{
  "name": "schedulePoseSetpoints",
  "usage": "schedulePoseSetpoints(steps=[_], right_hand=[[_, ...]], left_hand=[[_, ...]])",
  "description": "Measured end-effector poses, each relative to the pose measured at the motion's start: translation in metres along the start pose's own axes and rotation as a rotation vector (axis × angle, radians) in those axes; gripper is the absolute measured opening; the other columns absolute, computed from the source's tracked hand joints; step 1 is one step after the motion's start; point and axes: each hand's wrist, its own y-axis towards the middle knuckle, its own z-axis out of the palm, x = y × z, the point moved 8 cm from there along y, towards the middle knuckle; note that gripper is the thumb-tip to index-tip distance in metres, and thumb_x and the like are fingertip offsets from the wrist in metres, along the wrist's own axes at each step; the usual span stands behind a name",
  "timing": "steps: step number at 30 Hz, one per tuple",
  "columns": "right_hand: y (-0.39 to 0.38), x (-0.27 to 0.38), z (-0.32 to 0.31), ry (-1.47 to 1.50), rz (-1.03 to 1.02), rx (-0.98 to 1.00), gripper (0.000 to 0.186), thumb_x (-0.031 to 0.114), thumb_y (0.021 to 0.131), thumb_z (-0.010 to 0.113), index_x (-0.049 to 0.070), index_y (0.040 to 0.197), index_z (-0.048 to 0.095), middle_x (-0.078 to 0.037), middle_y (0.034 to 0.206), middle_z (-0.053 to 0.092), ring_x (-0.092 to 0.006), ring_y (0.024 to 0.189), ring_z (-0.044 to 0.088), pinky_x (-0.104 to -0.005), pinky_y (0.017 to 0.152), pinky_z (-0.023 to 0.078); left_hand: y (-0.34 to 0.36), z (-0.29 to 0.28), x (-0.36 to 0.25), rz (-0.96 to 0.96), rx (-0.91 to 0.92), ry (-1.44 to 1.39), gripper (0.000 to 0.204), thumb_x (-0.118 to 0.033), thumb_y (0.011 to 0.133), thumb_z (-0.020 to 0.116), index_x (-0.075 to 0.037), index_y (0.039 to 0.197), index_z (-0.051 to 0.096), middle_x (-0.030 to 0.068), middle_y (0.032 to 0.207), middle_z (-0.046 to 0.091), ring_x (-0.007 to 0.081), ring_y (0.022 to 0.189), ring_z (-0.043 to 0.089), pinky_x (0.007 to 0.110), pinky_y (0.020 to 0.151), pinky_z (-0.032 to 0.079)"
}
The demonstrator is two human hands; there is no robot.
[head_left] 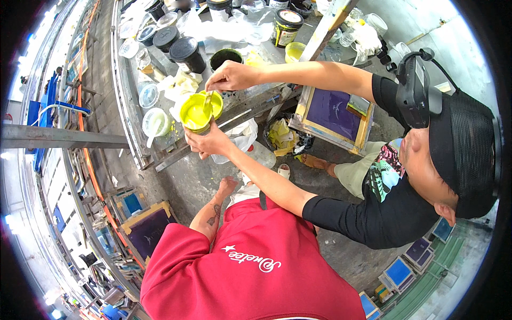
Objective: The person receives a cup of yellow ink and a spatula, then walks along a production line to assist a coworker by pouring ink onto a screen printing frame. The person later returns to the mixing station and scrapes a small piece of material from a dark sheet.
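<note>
As left hand [228, 185] hangs, tub's [194, 125] ahead.

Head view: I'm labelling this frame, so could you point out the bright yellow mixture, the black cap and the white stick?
Bright yellow mixture [192, 114]: head view, on its upper surface.
Black cap [467, 152]: head view, on its side.
White stick [154, 131]: head view, midway along it.

White lettering [255, 260] w/ star [228, 248] (upside down) on red shirt [261, 288], tub lbl [286, 37] unclear.

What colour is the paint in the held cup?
The paint is bright greenish yellow, best seen in the head view.
</note>
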Motion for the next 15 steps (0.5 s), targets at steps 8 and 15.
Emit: schedulePoseSetpoints(steps=[8, 15], right_hand=[[-0.009, 0.004, 0.009, -0.06, -0.1, 0.014, 0.08, 0.022, 0.054, 0.098, 0.013, 0.125, 0.061, -0.005, 0.132, 0.06, -0.0264, 0.136, 0.051, -0.0428, 0.119, 0.036], [-0.009, 0.013, -0.011, -0.095, -0.176, -0.104, 0.088, 0.023, 0.054, 0.099, 0.012, 0.131, 0.056, -0.004, 0.133, 0.058, -0.0242, 0.139, 0.048, -0.0408, 0.12, 0.034]], left_hand=[[0.019, 0.011, 0.022, 0.055, 0.033, -0.027, 0.049, -0.025, 0.087, 0.078, 0.009, 0.12, 0.067, 0.0228, 0.102, 0.075, 0.0251, 0.099, 0.073, 0.037, 0.083, 0.058], [0.004, 0.004, 0.031, -0.199, -0.014, -0.219, 0.051, -0.029, 0.085, 0.08, 0.006, 0.121, 0.068, 0.0193, 0.101, 0.076, 0.0248, 0.094, 0.072, 0.037, 0.082, 0.057]])
